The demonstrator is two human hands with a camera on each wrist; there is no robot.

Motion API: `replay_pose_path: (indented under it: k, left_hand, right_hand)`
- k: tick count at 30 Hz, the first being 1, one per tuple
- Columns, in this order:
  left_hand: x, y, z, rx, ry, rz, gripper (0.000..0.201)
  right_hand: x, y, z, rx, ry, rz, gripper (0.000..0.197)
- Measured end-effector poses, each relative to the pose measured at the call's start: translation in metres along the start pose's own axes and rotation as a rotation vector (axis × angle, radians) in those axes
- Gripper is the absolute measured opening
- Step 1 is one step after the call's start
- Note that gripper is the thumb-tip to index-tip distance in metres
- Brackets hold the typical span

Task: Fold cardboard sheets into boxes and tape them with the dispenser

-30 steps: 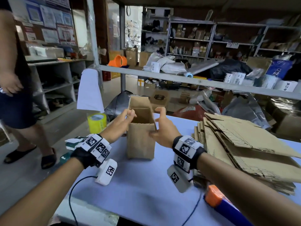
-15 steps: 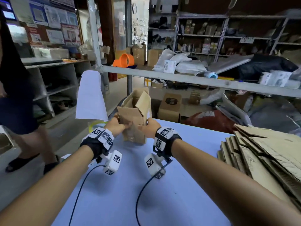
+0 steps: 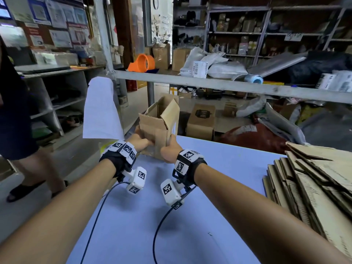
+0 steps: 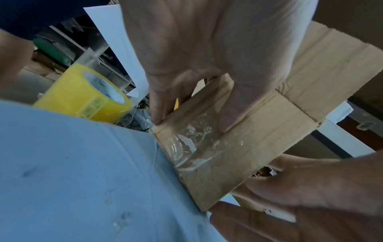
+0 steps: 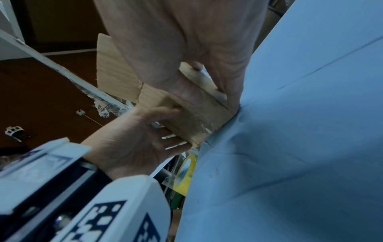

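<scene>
A small brown cardboard box point(image 3: 159, 126) stands tilted at the far left edge of the blue table point(image 3: 171, 235), its top flaps open. Clear tape covers the lower part of its near face point(image 4: 196, 144). My left hand point(image 3: 142, 142) grips the box's left lower side, thumb pressed on the taped face point(image 4: 228, 117). My right hand point(image 3: 169, 151) grips the right lower corner point(image 5: 207, 91), with its fingers wrapped round the box point(image 5: 186, 117). A yellow tape roll point(image 4: 82, 96) stands just left of the box at the table edge. No tape dispenser is in view.
A stack of flat cardboard sheets point(image 3: 314, 178) fills the table's right side. A grey metal rail point(image 3: 228, 86) crosses behind the box, and a white sheet point(image 3: 101, 111) hangs from it. A person point(image 3: 15, 121) stands on the floor to the left. Wrist cables point(image 3: 158, 225) trail over the table.
The box stood upright mid-table with my hands at its open top. Both hands have dropped to its base, pushed it to the far left edge and tilted it.
</scene>
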State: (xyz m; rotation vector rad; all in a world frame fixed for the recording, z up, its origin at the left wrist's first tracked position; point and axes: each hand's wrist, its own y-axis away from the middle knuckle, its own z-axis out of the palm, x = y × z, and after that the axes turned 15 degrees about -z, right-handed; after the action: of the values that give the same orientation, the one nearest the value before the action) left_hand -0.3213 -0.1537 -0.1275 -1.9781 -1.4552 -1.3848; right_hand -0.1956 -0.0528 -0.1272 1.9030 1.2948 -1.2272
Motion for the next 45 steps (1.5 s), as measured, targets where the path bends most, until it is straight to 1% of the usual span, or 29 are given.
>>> replay_pose_path:
  k: [2, 6, 9, 11, 13, 15, 18, 19, 22, 24, 27, 29, 31, 33, 35, 38, 40, 41, 43, 45]
  left_hand:
    - [-0.002, -0.002, -0.001, 0.002, -0.018, 0.007, 0.079]
    - [-0.001, -0.001, 0.006, -0.006, 0.012, -0.016, 0.069]
    - [0.003, -0.001, 0.012, -0.076, 0.064, 0.001, 0.082]
    - [0.004, -0.003, 0.011, -0.09, 0.09, 0.007, 0.09]
    - [0.004, -0.005, 0.009, -0.09, 0.097, -0.01, 0.091]
    - [0.003, -0.005, 0.008, -0.092, 0.067, -0.04, 0.087]
    - [0.005, 0.004, 0.006, -0.056, 0.009, -0.073, 0.079]
    - [0.006, 0.009, 0.005, -0.035, -0.024, -0.086, 0.081]
    - [0.009, 0.025, -0.001, 0.006, -0.12, -0.098, 0.097]
    - [0.011, 0.042, -0.009, 0.02, -0.194, -0.101, 0.1]
    - [0.015, 0.091, -0.016, 0.011, -0.217, -0.067, 0.091]
    - [0.018, 0.134, -0.016, 0.009, -0.162, 0.018, 0.077]
    - [0.021, 0.181, -0.011, -0.025, -0.073, 0.126, 0.061]
    - [0.027, 0.226, 0.001, -0.108, 0.029, 0.226, 0.049]
    - [0.035, 0.272, 0.02, -0.243, 0.104, 0.294, 0.041]
    - [0.051, 0.325, 0.06, -0.411, 0.133, 0.363, 0.034]
    - [0.063, 0.345, 0.09, -0.482, 0.105, 0.376, 0.034]
    - [0.07, 0.353, 0.108, -0.515, 0.072, 0.38, 0.035]
    - [0.082, 0.359, 0.139, -0.549, 0.004, 0.372, 0.039]
    - [0.096, 0.359, 0.167, -0.577, -0.041, 0.331, 0.044]
  right_hand:
    - [0.0, 0.001, 0.0, -0.002, 0.028, 0.0, 0.07]
    - [0.002, 0.0, -0.003, 0.006, 0.068, 0.014, 0.072]
    - [0.005, -0.001, -0.006, 0.021, 0.074, 0.025, 0.069]
    - [0.005, -0.001, -0.007, 0.031, 0.071, 0.027, 0.069]
    - [0.003, -0.001, -0.007, 0.033, 0.063, 0.044, 0.064]
    - [-0.002, 0.003, -0.007, 0.034, 0.057, 0.077, 0.06]
    - [-0.009, 0.011, -0.012, 0.044, 0.061, 0.111, 0.062]
    - [-0.012, 0.015, -0.014, 0.042, 0.044, 0.116, 0.063]
    - [-0.024, 0.03, -0.021, 0.041, -0.016, 0.12, 0.071]
    - [-0.037, 0.047, -0.025, 0.068, -0.037, 0.108, 0.069]
    - [-0.059, 0.086, -0.034, 0.121, -0.104, 0.048, 0.058]
    - [-0.079, 0.125, -0.043, 0.149, -0.194, -0.031, 0.056]
    - [-0.096, 0.173, -0.056, 0.19, -0.283, -0.104, 0.057]
    - [-0.105, 0.224, -0.072, 0.239, -0.305, -0.164, 0.049]
    - [-0.107, 0.278, -0.095, 0.322, -0.289, -0.22, 0.053]
    - [-0.096, 0.355, -0.14, 0.486, -0.221, -0.289, 0.056]
    - [-0.081, 0.395, -0.173, 0.604, -0.157, -0.274, 0.059]
    - [-0.071, 0.414, -0.193, 0.677, -0.109, -0.239, 0.06]
    - [-0.046, 0.435, -0.232, 0.797, -0.014, -0.126, 0.059]
    - [-0.014, 0.442, -0.274, 0.875, 0.086, 0.034, 0.061]
